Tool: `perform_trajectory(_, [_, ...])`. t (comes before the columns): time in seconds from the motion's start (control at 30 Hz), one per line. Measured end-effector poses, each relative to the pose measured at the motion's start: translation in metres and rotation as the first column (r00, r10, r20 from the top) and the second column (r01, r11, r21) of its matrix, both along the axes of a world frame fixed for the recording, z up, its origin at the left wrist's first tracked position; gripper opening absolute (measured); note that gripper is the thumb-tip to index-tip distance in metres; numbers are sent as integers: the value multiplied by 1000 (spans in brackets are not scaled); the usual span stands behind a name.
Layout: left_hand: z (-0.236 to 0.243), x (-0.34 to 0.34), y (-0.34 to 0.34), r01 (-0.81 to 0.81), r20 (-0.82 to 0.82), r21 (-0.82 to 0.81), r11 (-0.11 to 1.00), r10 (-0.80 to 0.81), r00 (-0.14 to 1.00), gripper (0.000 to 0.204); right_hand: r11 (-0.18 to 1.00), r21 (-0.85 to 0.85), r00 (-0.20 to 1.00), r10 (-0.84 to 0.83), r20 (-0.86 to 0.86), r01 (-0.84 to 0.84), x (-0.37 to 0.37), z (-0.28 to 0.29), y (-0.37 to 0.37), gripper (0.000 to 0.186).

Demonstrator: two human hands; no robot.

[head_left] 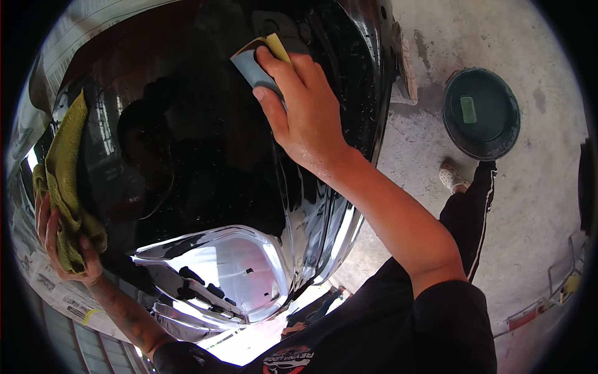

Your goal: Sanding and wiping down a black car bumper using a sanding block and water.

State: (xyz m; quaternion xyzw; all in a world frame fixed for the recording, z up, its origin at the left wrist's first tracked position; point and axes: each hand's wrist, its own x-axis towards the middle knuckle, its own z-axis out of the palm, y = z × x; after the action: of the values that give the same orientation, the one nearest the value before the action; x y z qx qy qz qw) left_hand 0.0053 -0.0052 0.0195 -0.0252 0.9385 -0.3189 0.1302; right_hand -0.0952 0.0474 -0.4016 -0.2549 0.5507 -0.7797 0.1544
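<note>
My right hand (308,115) presses a folded piece of sandpaper (252,67), grey-blue on one face with a yellow part showing, against a glossy black car panel (205,168). Its thumb and fingers are closed around the piece. Small droplets dot the panel and my wrist. At the panel's left edge, my left hand (59,243) grips an olive-green towel (65,162), which drapes upward along the edge. Below the panel sits a clear headlight (237,274) with a bright rim.
Printed paper sheets (68,299) cover areas along the left side and top of the car. On the concrete floor (423,56) at right stands a round dark tub (481,146) holding a green rectangular piece (468,110). My shoe (451,177) is near the tub.
</note>
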Motion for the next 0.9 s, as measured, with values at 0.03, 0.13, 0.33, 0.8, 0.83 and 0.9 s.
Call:
perform_trajectory(0.03, [-1,0,0,2,-2,1,1000,-2,1000,55,1000,-6,1000,8,15,-8,0,1,2,46])
perform_trajectory(0.13, [-4,-2,-2,-1,-18,19,1000,2,1000,55,993,-30,992,-112,-63,110,-27,-4,-37,44])
perform_trajectory(0.33, [-5,0,1,-19,-37,15,1000,20,999,55,1000,-26,1000,4,7,-4,-3,-1,-3,49])
perform_trajectory(0.8, [-5,1,-1,-20,-37,9,1000,20,999,54,970,-68,972,228,-52,-232,-5,-33,40,57])
perform_trajectory(0.83, [-7,0,-2,-17,-38,14,1000,18,999,54,948,-65,949,305,-78,-310,-9,-45,49,61])
perform_trajectory(0.9, [-12,-1,-3,-6,-53,28,1000,7,999,54,926,44,916,378,-136,-375,-39,-61,58,89])
